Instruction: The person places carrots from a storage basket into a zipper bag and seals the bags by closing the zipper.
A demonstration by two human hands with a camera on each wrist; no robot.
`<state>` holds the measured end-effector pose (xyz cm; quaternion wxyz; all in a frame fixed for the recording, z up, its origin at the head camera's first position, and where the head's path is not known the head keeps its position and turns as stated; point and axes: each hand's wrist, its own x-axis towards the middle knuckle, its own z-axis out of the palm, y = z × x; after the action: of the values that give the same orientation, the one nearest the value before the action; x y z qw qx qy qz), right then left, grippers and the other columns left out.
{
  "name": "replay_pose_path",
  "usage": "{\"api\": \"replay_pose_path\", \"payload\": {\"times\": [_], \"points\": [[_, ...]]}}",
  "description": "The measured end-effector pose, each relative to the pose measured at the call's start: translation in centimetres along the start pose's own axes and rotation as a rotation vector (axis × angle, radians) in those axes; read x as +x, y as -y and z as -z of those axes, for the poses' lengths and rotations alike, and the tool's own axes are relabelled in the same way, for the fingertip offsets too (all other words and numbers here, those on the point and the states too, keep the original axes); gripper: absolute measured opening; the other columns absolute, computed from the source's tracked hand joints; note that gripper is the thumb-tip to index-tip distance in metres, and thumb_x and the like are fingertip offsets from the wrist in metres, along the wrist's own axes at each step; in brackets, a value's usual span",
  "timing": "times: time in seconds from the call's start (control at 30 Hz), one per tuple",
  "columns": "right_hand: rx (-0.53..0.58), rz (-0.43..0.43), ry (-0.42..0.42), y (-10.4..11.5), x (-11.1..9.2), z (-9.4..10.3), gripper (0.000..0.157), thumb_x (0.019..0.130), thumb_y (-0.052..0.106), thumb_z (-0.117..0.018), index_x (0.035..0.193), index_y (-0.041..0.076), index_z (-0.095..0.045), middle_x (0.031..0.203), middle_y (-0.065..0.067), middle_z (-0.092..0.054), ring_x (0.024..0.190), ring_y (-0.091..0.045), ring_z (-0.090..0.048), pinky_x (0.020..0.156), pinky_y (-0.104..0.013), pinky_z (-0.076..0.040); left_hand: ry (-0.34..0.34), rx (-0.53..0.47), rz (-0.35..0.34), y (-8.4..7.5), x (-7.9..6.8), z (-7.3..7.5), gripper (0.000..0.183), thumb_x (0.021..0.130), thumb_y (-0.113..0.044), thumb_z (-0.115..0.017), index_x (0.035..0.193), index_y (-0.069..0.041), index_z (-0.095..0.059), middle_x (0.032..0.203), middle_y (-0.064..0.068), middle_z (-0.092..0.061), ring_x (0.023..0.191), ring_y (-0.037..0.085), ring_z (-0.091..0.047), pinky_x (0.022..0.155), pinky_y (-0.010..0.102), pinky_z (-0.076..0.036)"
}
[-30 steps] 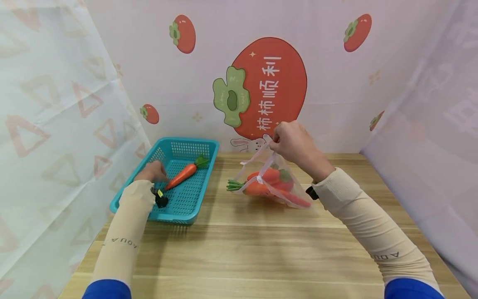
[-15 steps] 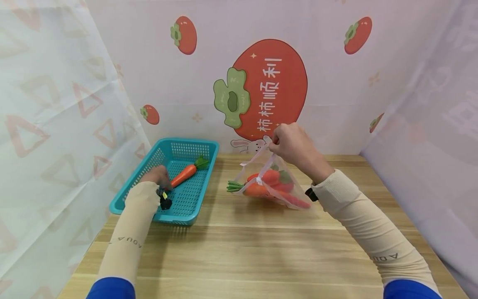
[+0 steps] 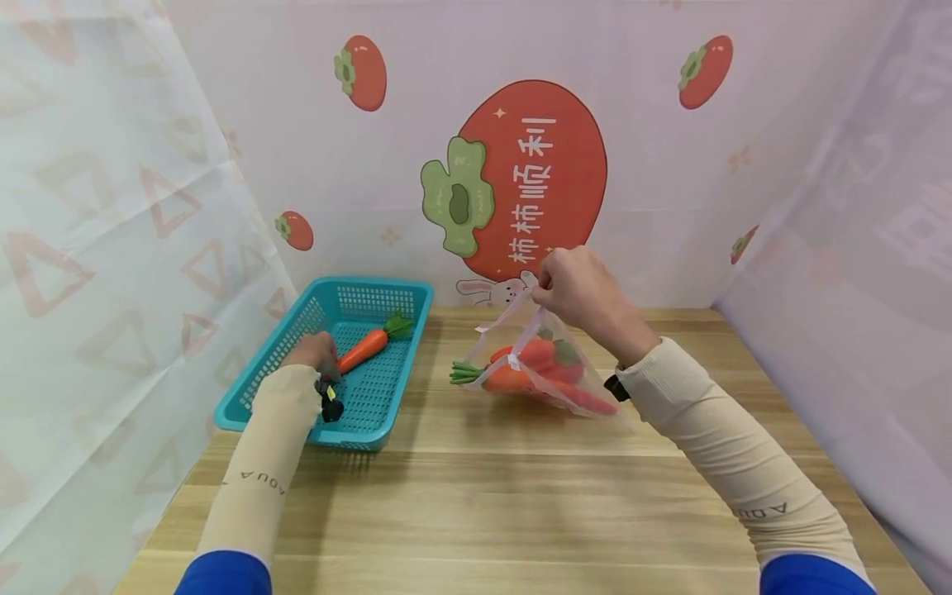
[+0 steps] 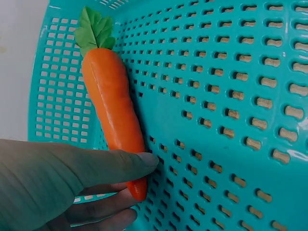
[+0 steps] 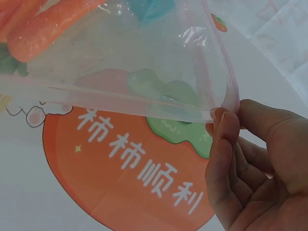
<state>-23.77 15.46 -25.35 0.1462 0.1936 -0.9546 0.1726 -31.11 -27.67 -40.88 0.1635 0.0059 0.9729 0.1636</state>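
Inside the teal basket point(image 3: 383, 442), an orange carrot point(image 4: 113, 101) with green leaves lies slanting. My left hand point(image 4: 72, 178) pinches it near its pointed end, thumb on top and fingers underneath. Over the table, my right hand point(image 3: 587, 302) pinches the top edge of a see-through bag point(image 5: 144, 57) with pink trim and holds that edge up. Several carrots point(image 3: 513, 380) and other red-orange vegetables show through the bag's wall, low down. Green stems point(image 3: 465, 373) stick out at the bag's left side.
The basket stands at the left on a wooden table point(image 3: 476, 512), beside the left printed curtain point(image 3: 97, 273). A curtain with persimmon prints point(image 3: 647, 165) closes off the back, and another curtain point(image 3: 840, 248) lines the right.
My left hand has shifted slightly right in the basket and taken hold of the carrot's tip. My right hand keeps its place on the bag. The head view has shifted slightly.
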Motion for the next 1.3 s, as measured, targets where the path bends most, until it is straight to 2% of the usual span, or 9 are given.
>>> {"api": "replay_pose_path", "payload": {"times": [0.13,0.23,0.37,0.57,0.73,0.87,1.0,1.1,1.3], "points": [[-0.002,0.001,0.000,0.1,0.0,0.1,0.029,0.091,0.004,-0.068,0.063,0.007,-0.067,0.060,-0.002,-0.055,0.057,-0.016,-0.044,0.056,-0.031,-0.039,-0.007,-0.020,-0.013,0.3,0.1,-0.1,0.021,0.090,-0.003,-0.078,0.073,-0.006,-0.065,0.065,0.001,-0.048,0.061,0.017,-0.045,0.058,0.032,-0.043],[-0.004,-0.003,0.005,0.1,0.0,0.1,0.027,0.092,0.005,-0.069,0.065,0.006,-0.070,0.062,-0.004,-0.060,0.058,-0.017,-0.048,0.058,-0.032,-0.041,-0.021,-0.031,-0.035,0.4,0.1,-0.1,0.016,0.091,-0.004,-0.079,0.078,-0.004,-0.069,0.070,0.004,-0.057,0.064,0.018,-0.050,0.059,0.032,-0.045],[-0.006,0.000,0.005,0.0,0.0,0.1,0.025,0.092,0.006,-0.070,0.067,0.005,-0.071,0.067,-0.007,-0.064,0.060,-0.019,-0.051,0.060,-0.032,-0.044,-0.053,-0.027,-0.063,0.4,-0.2,0.3,0.008,0.089,-0.004,-0.082,0.092,0.001,-0.076,0.088,0.015,-0.072,0.075,0.023,-0.063,0.064,0.035,-0.055],[-0.010,0.006,-0.006,-0.1,0.0,0.1,0.025,0.091,0.006,-0.070,0.066,0.005,-0.071,0.064,-0.006,-0.063,0.059,-0.019,-0.050,0.058,-0.032,-0.042,-0.126,-0.011,-0.080,0.5,-0.5,1.1,0.015,0.088,-0.002,-0.080,0.100,0.005,-0.075,0.105,0.025,-0.073,0.087,0.031,-0.067,0.071,0.042,-0.060],[-0.009,0.002,-0.003,-0.2,0.1,0.1,0.026,0.091,0.005,-0.069,0.065,0.006,-0.071,0.062,-0.004,-0.061,0.058,-0.018,-0.048,0.057,-0.032,-0.041,-0.164,-0.015,-0.102,0.7,-0.7,1.4,0.016,0.088,-0.003,-0.080,0.100,0.006,-0.075,0.106,0.025,-0.072,0.086,0.031,-0.064,0.071,0.042,-0.059],[-0.008,-0.003,0.001,-0.2,0.1,0.1,0.027,0.091,0.005,-0.068,0.064,0.006,-0.070,0.059,-0.004,-0.058,0.056,-0.017,-0.046,0.056,-0.032,-0.040,-0.212,-0.014,-0.157,0.9,-0.9,1.8,0.020,0.087,-0.003,-0.082,0.103,0.007,-0.077,0.104,0.026,-0.074,0.086,0.033,-0.066,0.074,0.047,-0.060],[-0.002,-0.008,0.009,-0.1,0.0,0.2,0.024,0.092,0.006,-0.069,0.068,0.005,-0.074,0.065,-0.007,-0.065,0.058,-0.018,-0.050,0.057,-0.032,-0.042,-0.261,-0.003,-0.220,1.3,-1.2,2.4,0.014,0.085,-0.001,-0.083,0.094,0.007,-0.079,0.093,0.023,-0.075,0.079,0.032,-0.063,0.073,0.047,-0.059],[0.002,-0.011,0.011,-0.1,0.0,0.2,0.022,0.093,0.007,-0.070,0.071,0.004,-0.076,0.068,-0.008,-0.069,0.058,-0.018,-0.053,0.057,-0.032,-0.044,-0.261,-0.020,-0.233,1.5,-1.5,3.0,0.011,0.085,-0.001,-0.083,0.092,0.007,-0.079,0.091,0.022,-0.076,0.077,0.031,-0.062,0.073,0.047,-0.059],[-0.001,-0.017,0.008,0.0,0.0,0.3,0.026,0.092,0.007,-0.070,0.067,0.006,-0.073,0.061,-0.005,-0.062,0.056,-0.017,-0.048,0.055,-0.031,-0.041,-0.241,-0.022,-0.236,1.2,-2.5,4.0,0.017,0.088,-0.002,-0.081,0.101,0.009,-0.079,0.099,0.025,-0.076,0.080,0.031,-0.064,0.078,0.049,-0.060]]}}
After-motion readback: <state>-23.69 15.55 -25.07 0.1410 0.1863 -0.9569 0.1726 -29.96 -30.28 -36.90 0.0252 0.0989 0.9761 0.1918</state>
